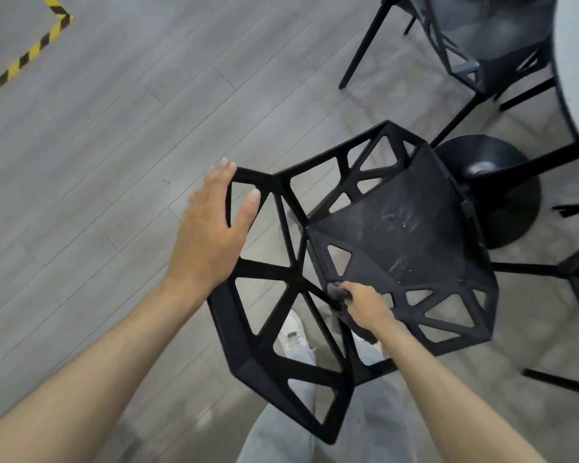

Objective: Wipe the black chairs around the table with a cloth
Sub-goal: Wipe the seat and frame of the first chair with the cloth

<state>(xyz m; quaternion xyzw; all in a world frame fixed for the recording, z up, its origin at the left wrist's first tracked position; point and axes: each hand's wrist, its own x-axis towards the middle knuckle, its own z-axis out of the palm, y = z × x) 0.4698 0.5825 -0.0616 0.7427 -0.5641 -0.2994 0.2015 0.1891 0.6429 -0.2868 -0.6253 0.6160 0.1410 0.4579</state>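
Left hand (211, 228) grips chair (398, 235) backrest, right hand (365, 304) clutches cloth (336, 290), over grey plank floor (114, 145).

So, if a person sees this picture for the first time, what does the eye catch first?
First, the black chair in the middle, with its backrest of open triangular cut-outs. The left hand grips the top edge of that backrest, and the right hand holds a dark cloth against a strut where the backrest meets the seat. After that, the yellow and black tape on the grey floor at the upper left stands out.
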